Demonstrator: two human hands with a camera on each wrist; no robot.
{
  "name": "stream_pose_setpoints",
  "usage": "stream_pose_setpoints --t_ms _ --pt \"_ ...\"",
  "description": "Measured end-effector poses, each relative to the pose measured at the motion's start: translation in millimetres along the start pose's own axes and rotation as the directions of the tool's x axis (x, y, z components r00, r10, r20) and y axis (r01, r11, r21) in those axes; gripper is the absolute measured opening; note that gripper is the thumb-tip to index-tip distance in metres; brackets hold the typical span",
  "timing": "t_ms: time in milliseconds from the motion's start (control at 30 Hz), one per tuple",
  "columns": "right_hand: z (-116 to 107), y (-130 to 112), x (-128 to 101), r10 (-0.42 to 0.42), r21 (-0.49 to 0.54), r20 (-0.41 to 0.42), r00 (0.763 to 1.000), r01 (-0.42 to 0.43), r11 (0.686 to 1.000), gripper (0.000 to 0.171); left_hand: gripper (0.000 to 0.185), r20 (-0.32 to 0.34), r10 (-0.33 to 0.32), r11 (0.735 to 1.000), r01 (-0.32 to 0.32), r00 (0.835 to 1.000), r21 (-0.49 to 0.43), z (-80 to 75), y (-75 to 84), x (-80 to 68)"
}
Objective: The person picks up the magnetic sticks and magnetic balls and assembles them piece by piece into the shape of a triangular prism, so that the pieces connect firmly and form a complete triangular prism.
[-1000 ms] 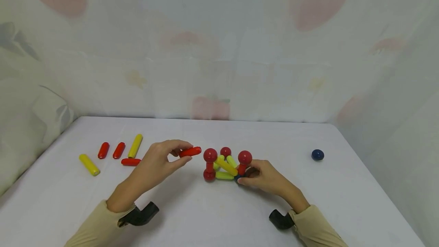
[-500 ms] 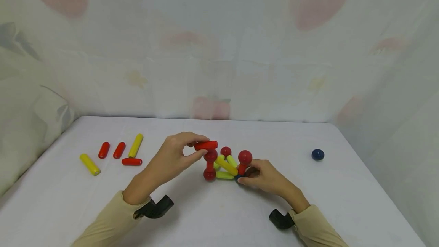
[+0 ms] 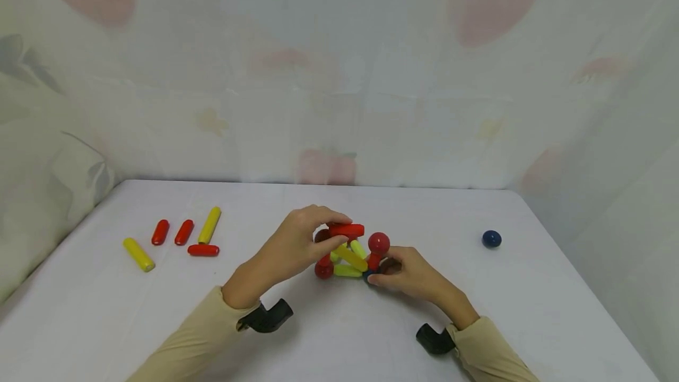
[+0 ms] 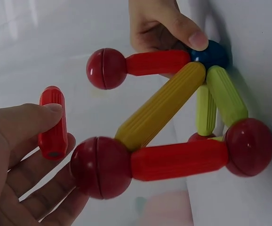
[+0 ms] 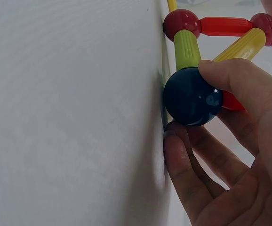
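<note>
Short ribbed red rod (image 4: pixel 53 123) (rounded ends)

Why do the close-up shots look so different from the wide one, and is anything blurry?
Head view: soft, even light, faint shadows, curtain hazy. Left wrist view: red stick sharp, glossy highlights on the red balls, background washed out. Right wrist view: blue ball shows glare, near fingers soft.
</note>
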State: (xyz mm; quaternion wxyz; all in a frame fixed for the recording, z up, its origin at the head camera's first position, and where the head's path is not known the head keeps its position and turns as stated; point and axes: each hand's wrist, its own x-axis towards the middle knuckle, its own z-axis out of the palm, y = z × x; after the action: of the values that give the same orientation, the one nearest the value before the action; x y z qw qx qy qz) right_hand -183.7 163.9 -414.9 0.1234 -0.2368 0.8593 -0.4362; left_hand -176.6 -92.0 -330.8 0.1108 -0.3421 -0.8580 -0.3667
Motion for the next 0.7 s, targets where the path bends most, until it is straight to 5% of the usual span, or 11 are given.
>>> stream_pose_setpoints --t_ms 700 --pt "-0.3 1.3 0.8 -0.009 -0.014 -0.002 1.0 0.009 1.0 0.023 0.027 0.069 0.001 1.0 -0.001 0.998 -0.002 15.9 -5.7 2.8"
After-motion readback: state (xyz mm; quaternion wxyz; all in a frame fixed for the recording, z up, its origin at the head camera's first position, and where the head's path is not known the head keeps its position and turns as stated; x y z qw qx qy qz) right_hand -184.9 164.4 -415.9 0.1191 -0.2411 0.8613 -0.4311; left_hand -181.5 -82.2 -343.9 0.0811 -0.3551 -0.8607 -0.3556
